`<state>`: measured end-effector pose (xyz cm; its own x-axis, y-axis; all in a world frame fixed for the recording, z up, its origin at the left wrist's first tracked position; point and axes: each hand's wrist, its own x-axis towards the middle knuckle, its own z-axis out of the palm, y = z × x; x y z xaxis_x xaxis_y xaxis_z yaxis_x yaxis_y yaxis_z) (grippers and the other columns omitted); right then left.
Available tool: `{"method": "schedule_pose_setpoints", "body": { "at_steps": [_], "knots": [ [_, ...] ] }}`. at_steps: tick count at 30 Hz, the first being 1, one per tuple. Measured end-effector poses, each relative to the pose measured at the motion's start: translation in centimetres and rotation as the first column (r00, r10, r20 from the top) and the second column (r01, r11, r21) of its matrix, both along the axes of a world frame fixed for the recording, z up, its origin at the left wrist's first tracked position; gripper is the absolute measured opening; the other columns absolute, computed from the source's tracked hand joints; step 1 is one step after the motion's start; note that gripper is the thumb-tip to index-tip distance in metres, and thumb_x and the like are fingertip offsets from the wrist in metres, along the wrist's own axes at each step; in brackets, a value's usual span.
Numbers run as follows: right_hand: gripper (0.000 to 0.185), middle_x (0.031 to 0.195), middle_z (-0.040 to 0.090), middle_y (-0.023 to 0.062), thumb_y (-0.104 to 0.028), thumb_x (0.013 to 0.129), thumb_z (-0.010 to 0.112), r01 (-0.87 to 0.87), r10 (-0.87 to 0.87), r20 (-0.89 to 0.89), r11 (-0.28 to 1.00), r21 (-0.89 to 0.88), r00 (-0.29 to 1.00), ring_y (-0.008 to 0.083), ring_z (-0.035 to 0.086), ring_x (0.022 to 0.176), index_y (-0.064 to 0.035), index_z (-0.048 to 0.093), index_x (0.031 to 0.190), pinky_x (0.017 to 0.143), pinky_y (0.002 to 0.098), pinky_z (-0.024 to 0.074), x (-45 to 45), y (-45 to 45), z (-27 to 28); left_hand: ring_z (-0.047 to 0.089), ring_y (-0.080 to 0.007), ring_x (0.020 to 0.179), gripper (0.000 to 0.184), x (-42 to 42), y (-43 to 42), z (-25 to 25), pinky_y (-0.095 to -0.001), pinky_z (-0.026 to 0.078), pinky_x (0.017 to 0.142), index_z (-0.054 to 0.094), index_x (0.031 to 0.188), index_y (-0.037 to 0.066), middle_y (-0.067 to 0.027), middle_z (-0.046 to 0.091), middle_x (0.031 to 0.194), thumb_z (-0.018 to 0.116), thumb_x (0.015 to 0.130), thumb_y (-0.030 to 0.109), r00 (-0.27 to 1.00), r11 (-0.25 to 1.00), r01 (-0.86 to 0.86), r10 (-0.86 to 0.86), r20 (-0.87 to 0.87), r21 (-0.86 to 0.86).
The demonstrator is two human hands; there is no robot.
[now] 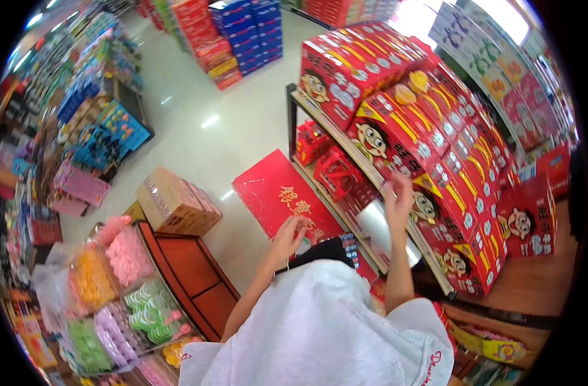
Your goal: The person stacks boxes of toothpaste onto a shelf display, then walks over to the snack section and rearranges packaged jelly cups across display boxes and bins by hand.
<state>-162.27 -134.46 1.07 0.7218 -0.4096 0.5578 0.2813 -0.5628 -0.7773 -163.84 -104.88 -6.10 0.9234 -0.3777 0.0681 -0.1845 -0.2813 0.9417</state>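
Observation:
My left hand is held out in front of my body, over the near edge of a large red box on the floor. Its fingers are bent, and whether they hold anything is too small to tell. My right hand is raised at the front edge of a shelf, beside red cartons with cartoon faces. The fingers of this hand are curled and blurred. A shiny silver surface shows just left of my right forearm.
Brown cartons stand on the floor at the left. Nearer on the left is a wooden display stand with bagged colourful goods. Red and blue boxes are stacked farther back. Stocked shelves line the far left.

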Motion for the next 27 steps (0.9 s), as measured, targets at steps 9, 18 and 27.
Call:
{"method": "schedule_pose_setpoints", "body": {
  "at_steps": [9,18,27],
  "knots": [
    [0.069,0.126,0.046,0.0178,-0.018,0.078,0.073,0.101,-0.120,-0.161,0.987,-0.123,0.980,0.0277,0.051,0.114,-0.0002,0.038,0.134,0.091,0.0356,0.0483,14.9,-12.9,4.0,0.054,-0.0281,0.106,0.037,9.5,-10.9,3.9,-0.0347,0.046,0.088,0.046,0.121,0.002,-0.0163,0.053,0.115,0.057,0.086,0.005,0.943,0.962,0.273,-0.266,0.198,-0.006],
    [0.085,0.137,0.040,0.0187,-0.022,0.070,0.076,0.127,-0.163,-0.056,0.904,-0.408,0.985,0.0360,0.039,0.123,-0.0034,0.032,0.140,0.104,0.0425,0.0338,19.5,-14.4,2.2,0.042,-0.0343,0.124,0.056,22.2,-23.7,12.2,-0.0387,0.035,0.102,0.035,0.134,-0.001,-0.0209,0.042,0.131,0.054,0.081,-0.001,0.813,0.913,0.407,-0.356,0.461,-0.011],
    [0.062,0.123,0.052,0.0167,-0.020,0.070,0.075,0.051,-0.151,-0.195,0.896,-0.441,0.969,0.0348,0.045,0.115,-0.0089,0.050,0.126,0.099,0.0433,0.0373,19.2,-14.1,2.2,0.035,-0.0350,0.131,0.073,28.7,-30.1,8.4,-0.0409,0.033,0.105,0.023,0.144,0.004,-0.0203,0.030,0.143,0.052,0.077,-0.004,0.848,0.943,0.288,-0.332,0.414,0.166]
  ]
}}
